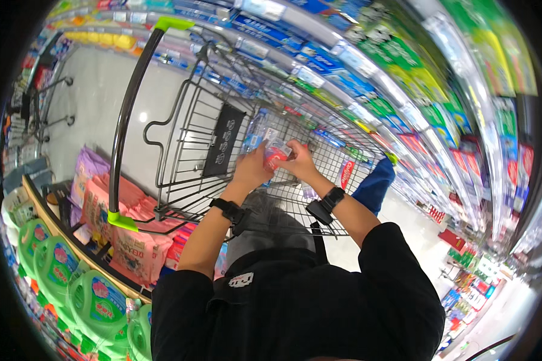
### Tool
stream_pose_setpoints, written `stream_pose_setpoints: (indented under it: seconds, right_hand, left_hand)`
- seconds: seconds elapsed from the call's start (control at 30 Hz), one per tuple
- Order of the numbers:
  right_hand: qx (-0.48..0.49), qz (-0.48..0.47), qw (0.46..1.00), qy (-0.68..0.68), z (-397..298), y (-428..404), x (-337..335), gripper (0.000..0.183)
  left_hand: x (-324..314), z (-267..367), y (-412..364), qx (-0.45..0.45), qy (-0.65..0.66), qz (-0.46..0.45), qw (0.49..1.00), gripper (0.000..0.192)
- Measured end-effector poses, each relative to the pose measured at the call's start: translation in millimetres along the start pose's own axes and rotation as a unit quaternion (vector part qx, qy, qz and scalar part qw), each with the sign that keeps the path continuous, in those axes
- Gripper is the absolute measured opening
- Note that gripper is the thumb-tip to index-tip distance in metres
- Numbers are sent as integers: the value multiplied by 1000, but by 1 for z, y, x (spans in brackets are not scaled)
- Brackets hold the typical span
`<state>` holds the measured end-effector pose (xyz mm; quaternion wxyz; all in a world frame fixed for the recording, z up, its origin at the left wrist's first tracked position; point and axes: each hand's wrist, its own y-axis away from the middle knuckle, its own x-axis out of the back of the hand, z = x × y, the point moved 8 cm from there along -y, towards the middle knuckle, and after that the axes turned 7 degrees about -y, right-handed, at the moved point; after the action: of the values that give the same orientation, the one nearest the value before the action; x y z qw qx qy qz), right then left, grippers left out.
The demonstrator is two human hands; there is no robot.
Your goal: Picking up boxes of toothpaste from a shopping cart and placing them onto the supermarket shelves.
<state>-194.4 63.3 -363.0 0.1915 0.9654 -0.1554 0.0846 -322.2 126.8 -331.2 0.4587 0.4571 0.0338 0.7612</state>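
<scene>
Both of my hands meet over the wire shopping cart, around a small red-and-white package with a pale or clear upper part. My left hand grips its near left side. On its right side, the fingers of my right hand pinch the edge. Motion blur hides the package's details. Just beyond my left hand a clear plastic bottle with a blue cap and blue label lies in the cart. A red-and-white Colgate box shows near the cart's right part; whether it is inside the mesh I cannot tell.
Shelves of boxed toothpaste run along the cart's far side. Dark blue cloth covers one cart corner. The cart's handle stands at left. Pink packs and green jugs fill the lower left. Another cart stands farther off.
</scene>
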Motion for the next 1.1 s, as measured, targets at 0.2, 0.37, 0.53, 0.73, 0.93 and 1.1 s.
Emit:
stream_pose_setpoints:
  seconds: [0.2,0.37,0.53,0.73,0.93,1.1]
  right_hand:
    - [168,22,970,-171,-137,106,94,50]
    - [246,41,965,-87,-173,238,151,67]
    - [226,193,953,54,-184,360,194,70]
    - [306,306,901,-4,-184,451,214,74]
    - [338,306,866,-207,-170,498,214,66]
    - [227,196,780,-549,-119,502,194,45]
  left_hand:
    - [57,144,62,-94,185,-10,978,62]
    - [60,211,116,-181,585,29,790,37]
    - [36,251,157,-194,702,-26,685,31]
    - [0,313,212,-157,748,-89,639,35]
    - [-10,350,247,-204,669,-156,698,53]
    - [-6,382,275,-403,542,-175,716,79]
